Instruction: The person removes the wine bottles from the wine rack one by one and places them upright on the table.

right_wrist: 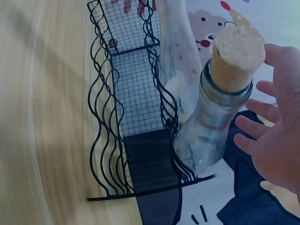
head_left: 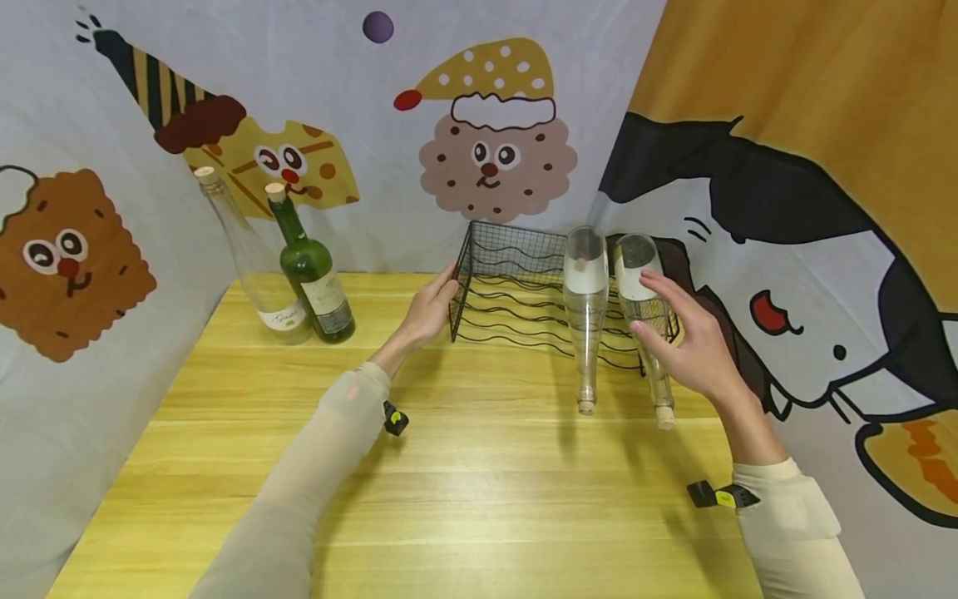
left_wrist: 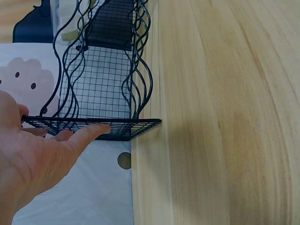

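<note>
At the left end of a black wire wine rack [head_left: 512, 313], my left hand [head_left: 428, 311] holds the mesh end panel, with the thumb along its outer face in the left wrist view. Two clear glass bottles lie across the rack's right part, their corked necks toward me. One is the inner bottle [head_left: 586, 341]; the other, the outer bottle [head_left: 659, 378], is nearest the right end. Beside that outer bottle my right hand [head_left: 696, 341] is spread, thumb and fingers apart. The right wrist view shows its fingers [right_wrist: 251, 126] straight and off the glass, near the cork [right_wrist: 239, 56].
A clear corked bottle [head_left: 258, 274] and a green corked bottle [head_left: 310, 270] stand upright on the wooden table [head_left: 449, 499] at the back left. Behind the rack hangs a cartoon-printed cloth [head_left: 314, 66], which also runs along both sides.
</note>
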Demonstrator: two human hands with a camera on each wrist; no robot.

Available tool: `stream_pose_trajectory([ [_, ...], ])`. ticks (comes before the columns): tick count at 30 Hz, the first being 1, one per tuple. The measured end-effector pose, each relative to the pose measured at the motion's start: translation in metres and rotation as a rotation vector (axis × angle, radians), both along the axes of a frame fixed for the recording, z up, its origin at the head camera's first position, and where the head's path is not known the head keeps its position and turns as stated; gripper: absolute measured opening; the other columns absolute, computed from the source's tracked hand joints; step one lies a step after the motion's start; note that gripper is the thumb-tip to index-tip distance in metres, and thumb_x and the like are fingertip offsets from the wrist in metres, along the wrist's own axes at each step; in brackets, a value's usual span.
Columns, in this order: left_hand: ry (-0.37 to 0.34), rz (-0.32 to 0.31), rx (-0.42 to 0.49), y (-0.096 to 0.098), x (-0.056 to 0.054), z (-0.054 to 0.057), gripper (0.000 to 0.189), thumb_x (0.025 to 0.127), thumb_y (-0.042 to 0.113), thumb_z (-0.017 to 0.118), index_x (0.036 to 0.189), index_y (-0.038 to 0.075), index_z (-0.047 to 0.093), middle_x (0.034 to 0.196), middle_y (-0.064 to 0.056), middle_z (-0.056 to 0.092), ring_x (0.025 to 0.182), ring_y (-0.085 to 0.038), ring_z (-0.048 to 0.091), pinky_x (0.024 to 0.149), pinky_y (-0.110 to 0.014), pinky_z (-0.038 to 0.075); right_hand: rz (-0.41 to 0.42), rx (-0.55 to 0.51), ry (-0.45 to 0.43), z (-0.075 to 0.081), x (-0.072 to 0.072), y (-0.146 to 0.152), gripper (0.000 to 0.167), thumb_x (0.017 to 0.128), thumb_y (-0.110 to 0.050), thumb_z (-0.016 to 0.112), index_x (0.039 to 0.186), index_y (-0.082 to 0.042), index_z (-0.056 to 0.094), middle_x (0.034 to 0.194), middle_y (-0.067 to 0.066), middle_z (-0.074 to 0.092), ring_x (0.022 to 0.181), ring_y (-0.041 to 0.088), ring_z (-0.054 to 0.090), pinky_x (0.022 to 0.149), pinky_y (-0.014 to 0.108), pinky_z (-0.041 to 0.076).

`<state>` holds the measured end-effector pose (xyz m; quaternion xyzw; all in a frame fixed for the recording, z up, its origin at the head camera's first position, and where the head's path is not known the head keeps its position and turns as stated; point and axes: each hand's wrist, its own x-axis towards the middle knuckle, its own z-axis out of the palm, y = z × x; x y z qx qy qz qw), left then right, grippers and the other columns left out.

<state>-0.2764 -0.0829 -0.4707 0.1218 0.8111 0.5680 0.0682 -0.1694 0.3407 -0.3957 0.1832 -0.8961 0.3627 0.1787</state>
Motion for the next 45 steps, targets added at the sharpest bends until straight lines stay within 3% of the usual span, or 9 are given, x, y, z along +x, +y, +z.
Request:
stream_pose_trajectory([
  [3, 0.0, -0.003, 0.007, 0.0, 0.0, 0.001, 0.061, 0.124, 0.048, 0.029, 0.183, 0.035, 0.017, 0.19, -0.006, 0.024, 0.161, -0.044, 0.051, 0.148, -0.057, 0.018, 0.033, 0.019, -0.015, 0.002, 0.003, -0.004, 0.075, 0.101, -0.012, 0.083, 0.169, -0.029, 0.054, 0.179, 0.006, 0.05, 0.167, 0.007, 0.04, 0.133, 0.071, 0.038],
  [10, 0.001, 0.003, 0.012, 0.001, 0.001, 0.003, 0.061, 0.124, 0.047, 0.03, 0.183, 0.034, 0.018, 0.191, -0.005, 0.024, 0.167, -0.037, 0.045, 0.148, -0.057, 0.018, 0.117, 0.11, 0.02, 0.002, 0.007, -0.012, 0.079, 0.097, -0.005, 0.085, 0.168, -0.023, 0.056, 0.178, 0.008, 0.051, 0.166, 0.013, 0.044, 0.128, 0.011, 0.032],
  [16, 0.008, 0.006, 0.011, 0.001, 0.0, 0.001, 0.061, 0.125, 0.046, 0.03, 0.183, 0.034, 0.018, 0.191, -0.005, 0.022, 0.171, -0.036, 0.038, 0.148, -0.056, 0.017, 0.204, 0.175, 0.005, 0.004, 0.013, -0.023, 0.076, 0.097, -0.003, 0.085, 0.166, -0.02, 0.058, 0.178, 0.011, 0.05, 0.163, 0.04, 0.049, 0.128, 0.01, 0.03],
  [22, 0.005, 0.005, -0.001, 0.001, -0.002, -0.001, 0.06, 0.125, 0.046, 0.029, 0.183, 0.033, 0.017, 0.191, -0.006, 0.023, 0.153, -0.042, 0.058, 0.148, -0.056, 0.021, 0.284, 0.275, 0.009, 0.001, 0.02, -0.03, 0.072, 0.096, 0.006, 0.08, 0.162, -0.014, 0.061, 0.177, 0.016, 0.05, 0.17, 0.034, 0.041, 0.133, 0.009, 0.022],
  [26, 0.012, 0.01, -0.005, 0.001, 0.0, 0.0, 0.06, 0.125, 0.046, 0.029, 0.183, 0.034, 0.018, 0.191, -0.005, 0.023, 0.16, -0.04, 0.052, 0.148, -0.056, 0.021, 0.328, 0.341, 0.061, -0.002, 0.021, -0.033, 0.076, 0.091, 0.018, 0.077, 0.159, -0.012, 0.064, 0.175, 0.02, 0.051, 0.174, 0.033, 0.034, 0.136, 0.007, 0.014],
  [29, 0.013, 0.009, 0.013, 0.001, 0.0, 0.002, 0.06, 0.125, 0.046, 0.031, 0.183, 0.034, 0.019, 0.191, -0.005, 0.023, 0.17, -0.038, 0.04, 0.148, -0.055, 0.017, 0.359, 0.384, 0.128, -0.005, 0.021, -0.035, 0.075, 0.087, 0.02, 0.08, 0.155, -0.009, 0.067, 0.171, 0.023, 0.053, 0.174, 0.034, 0.033, 0.141, 0.015, 0.014],
  [36, 0.009, 0.002, 0.011, -0.001, 0.0, 0.0, 0.06, 0.125, 0.046, 0.03, 0.183, 0.034, 0.019, 0.191, -0.004, 0.022, 0.172, -0.036, 0.036, 0.148, -0.056, 0.018, 0.368, 0.473, 0.142, -0.009, 0.025, -0.043, 0.069, 0.083, 0.015, 0.088, 0.147, -0.009, 0.073, 0.171, 0.021, 0.054, 0.164, 0.052, 0.042, 0.146, 0.054, 0.026],
  [40, 0.006, 0.002, 0.015, 0.0, 0.0, -0.001, 0.06, 0.125, 0.046, 0.03, 0.183, 0.033, 0.019, 0.191, -0.003, 0.02, 0.174, -0.036, 0.032, 0.148, -0.055, 0.017, 0.382, 0.49, 0.168, -0.011, 0.026, -0.046, 0.068, 0.081, 0.015, 0.091, 0.142, -0.009, 0.075, 0.17, 0.023, 0.056, 0.163, 0.053, 0.042, 0.15, 0.042, 0.014],
  [45, -0.002, 0.002, 0.015, 0.0, -0.001, -0.001, 0.06, 0.125, 0.047, 0.03, 0.182, 0.034, 0.019, 0.191, -0.004, 0.021, 0.173, -0.037, 0.035, 0.148, -0.056, 0.018, 0.394, 0.532, 0.19, -0.013, 0.025, -0.05, 0.063, 0.08, 0.012, 0.094, 0.135, -0.011, 0.078, 0.168, 0.021, 0.058, 0.161, 0.055, 0.045, 0.147, 0.057, 0.024],
])
